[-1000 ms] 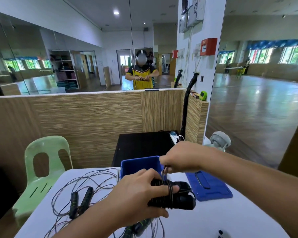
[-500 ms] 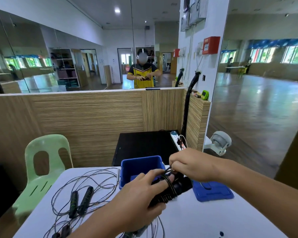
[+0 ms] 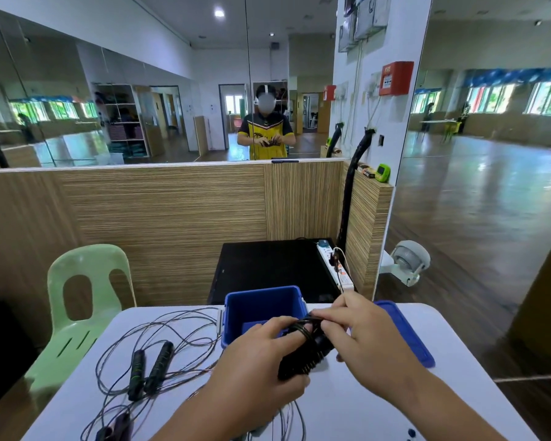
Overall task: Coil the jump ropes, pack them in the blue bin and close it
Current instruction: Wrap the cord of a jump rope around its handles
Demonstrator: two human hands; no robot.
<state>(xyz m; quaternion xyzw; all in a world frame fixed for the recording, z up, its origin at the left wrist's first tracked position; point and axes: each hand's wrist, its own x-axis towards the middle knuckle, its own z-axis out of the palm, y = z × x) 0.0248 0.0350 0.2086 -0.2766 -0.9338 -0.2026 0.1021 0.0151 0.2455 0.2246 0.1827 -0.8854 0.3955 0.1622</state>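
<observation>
Well beyond both grips stands a wood-panelled partition (image 3: 172, 218) with a mirror wall (image 3: 140, 90) above it. The white worktop (image 3: 363, 409) lies beneath both grips. A pale green chair (image 3: 77, 313) stands off the worktop's edge, well to the left of the left grip (image 3: 255, 361). A black cabinet (image 3: 268, 268) sits behind the blue bin (image 3: 261, 305).

The bin is open and stands on the worktop just beyond the left grip. Its blue lid (image 3: 411, 335) lies flat just right of the right grip (image 3: 363, 335), which covers part of it. A loose jump rope (image 3: 150, 367) sprawls left of the left grip, its two black handles side by side.

The left grip is clenched round the coiled jump rope (image 3: 303, 354), a black bundle held above the worktop at the bin's near right corner. The right grip pinches the cord wound at the bundle's upper end.

The left grip hides the bin's near wall and the bundle's lower end. More black handles (image 3: 115, 428) at the lower left are cut off by the frame edge, and which rope they belong to cannot be told. The bin's contents are not clear.
</observation>
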